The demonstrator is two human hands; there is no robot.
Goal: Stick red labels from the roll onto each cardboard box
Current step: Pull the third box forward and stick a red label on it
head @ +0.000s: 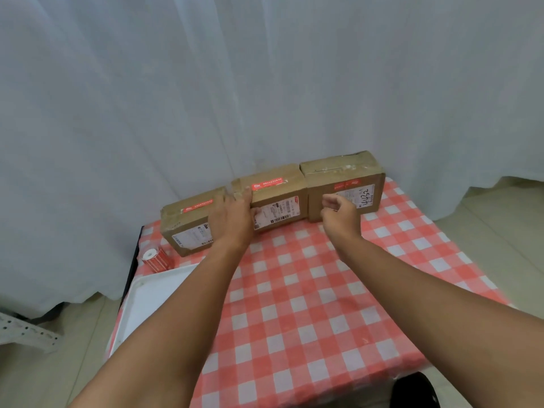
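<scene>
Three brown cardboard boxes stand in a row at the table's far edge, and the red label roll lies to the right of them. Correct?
Not quite. The head view shows the red label roll left of the three brown cardboard boxes, beside a white tray.

Cardboard boxes (273, 198): three
Red labels (269, 184) on boxes: three
Label roll (156, 258): one
White tray (153, 295): one
Hands (232, 213): two

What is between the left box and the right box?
The middle box sits between the left box and the right box, all in one row. The left hand rests over its left end, in the head view.
</scene>
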